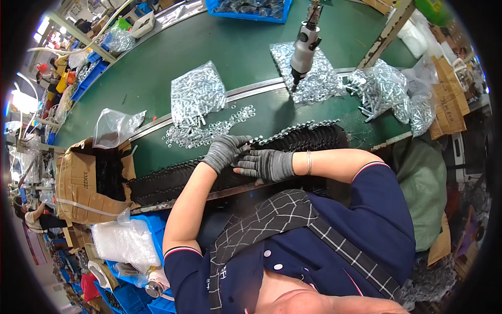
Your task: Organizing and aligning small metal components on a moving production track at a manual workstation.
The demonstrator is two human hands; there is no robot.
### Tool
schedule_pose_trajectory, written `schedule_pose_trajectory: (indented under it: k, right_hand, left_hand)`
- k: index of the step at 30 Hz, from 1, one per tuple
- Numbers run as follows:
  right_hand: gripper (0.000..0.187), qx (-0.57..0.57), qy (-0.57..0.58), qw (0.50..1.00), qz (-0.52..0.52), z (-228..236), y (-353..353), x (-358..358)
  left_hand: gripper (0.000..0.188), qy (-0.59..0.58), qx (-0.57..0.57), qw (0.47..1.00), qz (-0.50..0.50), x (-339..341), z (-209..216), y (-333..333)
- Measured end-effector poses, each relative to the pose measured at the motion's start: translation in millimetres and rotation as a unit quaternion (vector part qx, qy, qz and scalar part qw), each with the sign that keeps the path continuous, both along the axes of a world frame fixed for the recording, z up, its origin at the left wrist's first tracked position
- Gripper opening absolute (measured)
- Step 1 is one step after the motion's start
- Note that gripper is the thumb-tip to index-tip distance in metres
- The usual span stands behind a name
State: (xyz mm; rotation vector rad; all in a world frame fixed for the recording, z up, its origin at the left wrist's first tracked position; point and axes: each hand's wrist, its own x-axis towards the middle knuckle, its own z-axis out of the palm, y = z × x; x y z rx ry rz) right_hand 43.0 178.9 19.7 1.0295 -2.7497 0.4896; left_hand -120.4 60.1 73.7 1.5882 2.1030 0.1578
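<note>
My left hand [227, 152], in a grey knit glove, bends over a long row of black parts [306, 140] at the bench's near edge. Its fingers are closed, the tips pinched at something too small to name. Just to its right, my right hand [265, 165], gloved alike, reaches leftward across the row with its fingers pressed together. What it grips is hidden among the black parts. Small metal fasteners stand along the top of the row to the right. Beyond my left hand lie loose nuts [196, 135] beside a clear bag of bolts [198, 91].
A power screwdriver [305, 52] hangs over another bag of metal pieces [327, 78]. More bolt bags [381, 86] lie at the right. An opened cardboard box [83, 183] stands left, a blue bin [272, 17] at the far side. A metal rail [251, 93] crosses the green bench.
</note>
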Motion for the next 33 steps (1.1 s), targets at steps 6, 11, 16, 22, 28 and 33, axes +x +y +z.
schedule_pose_trajectory:
  k: [6,11,16,22,28,33]
  right_hand:
    - [0.078,0.006,0.000,1.000,-0.006,-0.6,5.9,7.2]
    - [0.077,-0.005,0.041,0.999,0.002,-3.8,11.4,12.6]
    - [0.077,-0.006,-0.015,1.000,-0.005,4.8,10.7,13.5]
    - [0.078,0.020,0.017,0.998,-0.048,5.0,41.9,58.3]
    - [0.074,0.072,-0.017,0.985,-0.156,23.1,112.2,122.8]
    - [0.071,0.059,-0.003,0.985,-0.165,8.5,129.1,135.3]
  left_hand:
    - [0.036,-0.026,0.051,0.998,0.029,5.6,-8.2,0.5]
    - [0.035,-0.032,0.061,0.998,0.015,11.0,-6.3,3.6]
    - [0.044,-0.020,0.021,1.000,-0.007,17.1,10.6,13.1]
    - [0.060,-0.076,0.040,0.995,-0.056,27.8,16.5,38.5]
    - [0.065,-0.258,0.050,0.954,-0.146,45.8,-9.0,135.8]
    - [0.063,-0.354,-0.089,0.911,-0.195,66.3,6.1,180.9]
